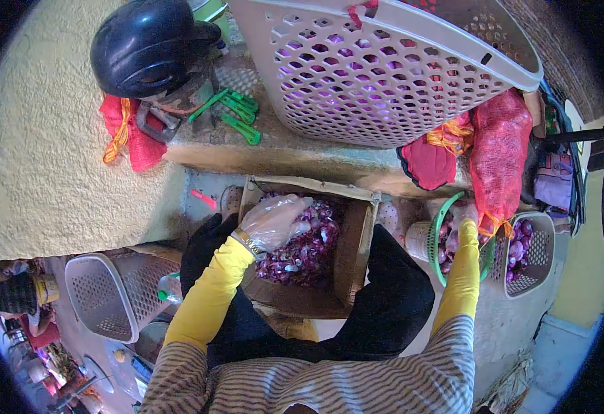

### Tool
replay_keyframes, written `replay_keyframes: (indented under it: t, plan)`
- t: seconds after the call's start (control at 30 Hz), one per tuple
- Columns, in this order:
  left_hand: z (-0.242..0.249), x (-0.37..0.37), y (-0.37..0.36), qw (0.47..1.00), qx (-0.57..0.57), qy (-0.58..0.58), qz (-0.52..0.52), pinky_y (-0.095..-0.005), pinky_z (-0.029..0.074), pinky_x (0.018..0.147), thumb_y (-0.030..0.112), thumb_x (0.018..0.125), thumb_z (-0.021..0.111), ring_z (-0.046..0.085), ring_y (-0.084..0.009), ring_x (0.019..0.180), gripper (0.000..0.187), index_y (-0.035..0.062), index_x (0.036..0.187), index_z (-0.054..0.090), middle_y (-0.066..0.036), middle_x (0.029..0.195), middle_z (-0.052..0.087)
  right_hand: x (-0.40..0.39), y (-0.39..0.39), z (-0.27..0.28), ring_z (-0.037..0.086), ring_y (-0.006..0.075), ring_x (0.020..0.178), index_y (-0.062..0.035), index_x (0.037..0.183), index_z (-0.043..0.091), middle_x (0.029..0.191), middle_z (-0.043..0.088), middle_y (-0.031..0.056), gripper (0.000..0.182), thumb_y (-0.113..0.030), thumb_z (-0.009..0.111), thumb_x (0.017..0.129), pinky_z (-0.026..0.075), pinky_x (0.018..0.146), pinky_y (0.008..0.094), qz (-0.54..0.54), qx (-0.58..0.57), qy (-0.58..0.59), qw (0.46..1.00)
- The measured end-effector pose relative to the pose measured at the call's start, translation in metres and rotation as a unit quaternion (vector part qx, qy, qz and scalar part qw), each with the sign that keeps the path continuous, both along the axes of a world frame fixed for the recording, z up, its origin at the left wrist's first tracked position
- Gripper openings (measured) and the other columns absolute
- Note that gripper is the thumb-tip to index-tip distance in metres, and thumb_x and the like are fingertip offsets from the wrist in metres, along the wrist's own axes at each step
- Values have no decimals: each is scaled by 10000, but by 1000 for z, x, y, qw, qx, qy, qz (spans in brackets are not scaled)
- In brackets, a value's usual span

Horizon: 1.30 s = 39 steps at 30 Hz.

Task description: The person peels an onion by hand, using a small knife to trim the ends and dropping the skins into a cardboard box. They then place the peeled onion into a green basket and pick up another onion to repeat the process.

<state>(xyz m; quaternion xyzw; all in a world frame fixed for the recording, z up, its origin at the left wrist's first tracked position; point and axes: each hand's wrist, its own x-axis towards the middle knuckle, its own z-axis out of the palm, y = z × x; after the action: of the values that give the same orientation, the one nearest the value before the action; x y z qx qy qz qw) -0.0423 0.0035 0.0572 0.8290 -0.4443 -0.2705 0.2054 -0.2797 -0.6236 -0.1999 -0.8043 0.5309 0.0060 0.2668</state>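
The left hand (274, 224) is being held over purple onion skins (302, 255) inside a cardboard box (351, 248). The right hand (462, 212) is being held at a green basket (434, 238) of onions (447, 241). Beyond the box, a large perforated basket (371, 76) is being supported by a concrete ledge (281, 155), and a dark helmet (147, 48) is being seen to its left.

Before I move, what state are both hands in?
Left hand: over the onion skins in the box, grip unclear.
Right hand: at the green basket, grip unclear.

We look forward and down from the head (our only view), a little way above the left hand (275, 224) and right hand (462, 211).
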Motion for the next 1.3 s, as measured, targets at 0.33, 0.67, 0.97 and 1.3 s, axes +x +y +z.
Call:
replay_keyframes:
  t: [0.33, 0.67, 0.97, 1.3]
  plan:
    - [-8, -3, 10, 995, -86, -24, 41, -443, 460, 1032, 375, 959, 637, 582, -386, 1203, 539, 10, 1347, 555, -214, 1264, 628, -7, 101, 111, 670, 312, 849, -48, 1216, 612, 940, 709, 174, 466, -392, 705, 915, 535, 764, 411, 169, -12, -59, 984]
    - [-1, -16, -3, 971, -226, -55, 51, -420, 472, 1050, 249, 909, 722, 580, -371, 1232, 592, 68, 1413, 469, -215, 1405, 533, 87, 355, 296, 572, 134, 904, -7, 1195, 620, 1004, 644, 32, 358, -232, 722, 935, 485, 832, 298, 230, 349, -258, 871]
    - [16, -56, -16, 923, -350, 50, 154, -407, 477, 1068, 100, 805, 822, 559, -344, 1255, 865, 105, 1527, 345, -187, 1436, 461, 129, 453, 273, 587, 137, 960, -16, 1122, 654, 1029, 667, 56, 364, -343, 702, 970, 482, 881, 309, 253, 353, -299, 850]
    - [10, -47, 23, 864, -400, 176, 249, -388, 403, 1120, 213, 975, 632, 550, -270, 1277, 620, 19, 1503, 373, -154, 1469, 481, 116, 471, 292, 596, 129, 966, -9, 1219, 625, 1069, 670, 53, 391, -349, 625, 1024, 484, 887, 309, 212, 525, -349, 746]
